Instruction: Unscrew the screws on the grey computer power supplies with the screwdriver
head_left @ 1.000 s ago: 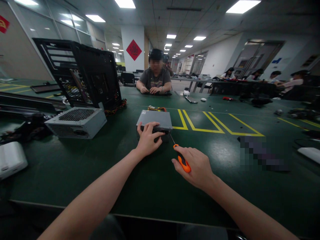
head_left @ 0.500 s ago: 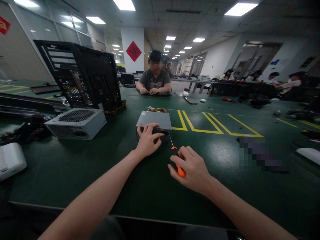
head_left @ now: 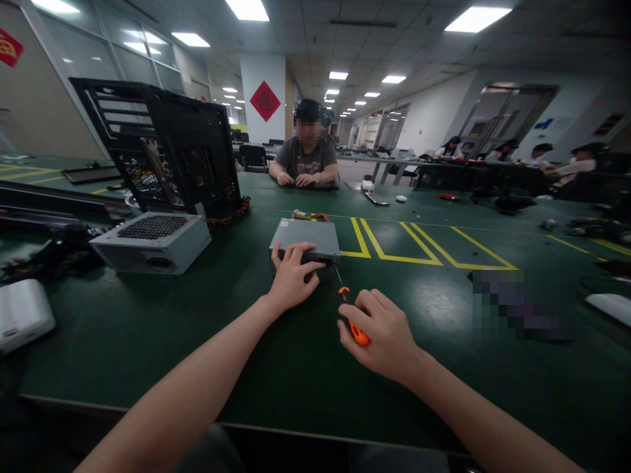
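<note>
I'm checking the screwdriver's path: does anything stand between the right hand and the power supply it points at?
Nothing visible blocks it: only the orange screwdriver in the right hand lies between. The left hand rests on the power supply, left of the shaft.

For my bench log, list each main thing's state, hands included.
Grey box: resting on the green table, colored cables behind it
Left hand: on the box's near edge, fingers spread
Screwdriver: tilted, tip at the box's near right corner, contact unclear
Right hand: closed around the screwdriver handle
Mesh-topped unit: on the table, not held
Black case: standing, inside partly exposed
</note>
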Action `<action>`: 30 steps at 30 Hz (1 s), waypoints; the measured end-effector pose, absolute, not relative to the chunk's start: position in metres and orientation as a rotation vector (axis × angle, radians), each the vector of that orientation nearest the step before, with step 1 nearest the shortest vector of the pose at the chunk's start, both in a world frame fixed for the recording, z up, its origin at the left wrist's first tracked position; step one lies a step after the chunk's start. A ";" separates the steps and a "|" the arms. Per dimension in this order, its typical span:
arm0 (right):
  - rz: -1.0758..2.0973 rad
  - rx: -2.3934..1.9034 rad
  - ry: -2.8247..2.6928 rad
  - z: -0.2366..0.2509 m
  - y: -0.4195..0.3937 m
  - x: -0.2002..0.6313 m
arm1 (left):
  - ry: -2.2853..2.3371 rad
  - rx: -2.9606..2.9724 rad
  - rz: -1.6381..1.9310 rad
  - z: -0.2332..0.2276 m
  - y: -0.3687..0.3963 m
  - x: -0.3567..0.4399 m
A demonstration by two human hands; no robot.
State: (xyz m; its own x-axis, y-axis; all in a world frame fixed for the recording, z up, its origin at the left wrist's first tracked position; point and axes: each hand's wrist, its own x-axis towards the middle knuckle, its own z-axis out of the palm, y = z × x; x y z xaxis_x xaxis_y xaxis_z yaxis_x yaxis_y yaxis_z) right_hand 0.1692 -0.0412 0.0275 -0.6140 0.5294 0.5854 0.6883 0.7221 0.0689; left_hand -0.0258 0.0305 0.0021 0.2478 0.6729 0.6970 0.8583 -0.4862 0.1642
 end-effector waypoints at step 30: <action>-0.344 -0.933 -2.291 0.023 -0.039 0.170 | -1.419 -2.290 -1.088 0.003 0.031 -0.027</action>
State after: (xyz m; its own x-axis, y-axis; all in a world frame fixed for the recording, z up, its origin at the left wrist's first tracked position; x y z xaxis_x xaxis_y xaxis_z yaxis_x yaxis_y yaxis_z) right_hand 0.1703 -0.0385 0.0230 -0.5483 0.5337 0.6438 0.6994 0.7147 0.0031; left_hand -0.0273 0.0313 0.0029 0.2532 0.6714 0.6965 0.8470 -0.5017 0.1758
